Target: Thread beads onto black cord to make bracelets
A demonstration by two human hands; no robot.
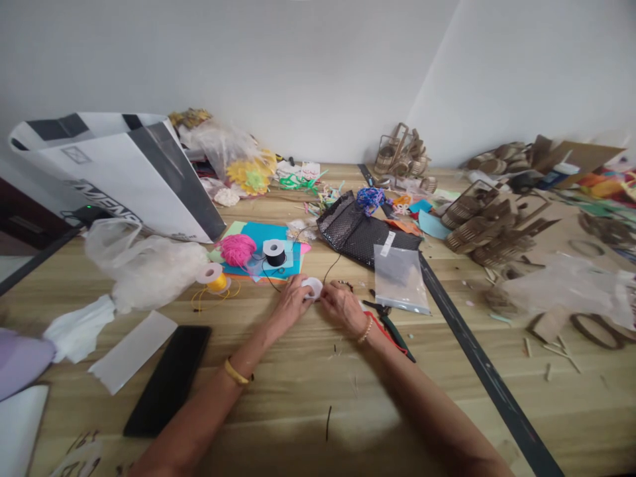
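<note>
My left hand [291,305] and my right hand [340,306] meet over a small white spool [313,287] on the wooden table [308,397]. Both hands are closed around it, the left gripping its side, the right pinching at its edge. A thin black cord [330,268] runs from the spool toward the black mesh pouch [355,232]. Just behind the hands stand a black thread spool [274,252], a pink yarn ball [237,249] and a yellow thread spool [215,278] on blue paper sheets [258,233].
A black phone [169,377] lies at the near left beside white paper strips. A large white shopping bag [124,175] and plastic bags stand at the left. A clear zip bag [400,278] and pliers [392,324] lie right of my hands. Wooden cut-outs [489,222] crowd the right side.
</note>
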